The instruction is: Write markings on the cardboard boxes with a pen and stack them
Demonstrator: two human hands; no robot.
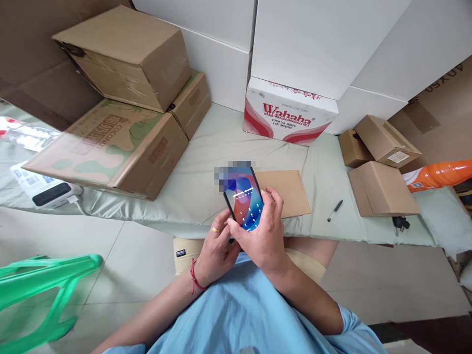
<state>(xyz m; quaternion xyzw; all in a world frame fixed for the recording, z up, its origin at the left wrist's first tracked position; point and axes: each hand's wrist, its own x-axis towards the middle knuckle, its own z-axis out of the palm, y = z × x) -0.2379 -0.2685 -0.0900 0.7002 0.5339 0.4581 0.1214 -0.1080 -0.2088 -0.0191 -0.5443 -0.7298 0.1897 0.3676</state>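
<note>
A smartphone (245, 201) is held over the front edge of the covered table, its lit screen showing a number keypad. My left hand (217, 248), with a ring and a red string bracelet, grips its lower left side. Along the right edge and lower corner, my right hand (267, 233) is closed on the same phone, its thumb reaching across the bottom. Part of the phone's upper left is blurred out. Behind the phone lies a flat brown cardboard piece (291, 194), partly hidden by it and my right hand.
Brown cartons (147, 157) are stacked at the left, near a white device (57, 194). A Wahaba-printed water box (287, 115) stands at the back. To the right are a pen (335, 210), small boxes (381, 189) and an orange bottle (442, 174). A green stool (51, 295) stands lower left.
</note>
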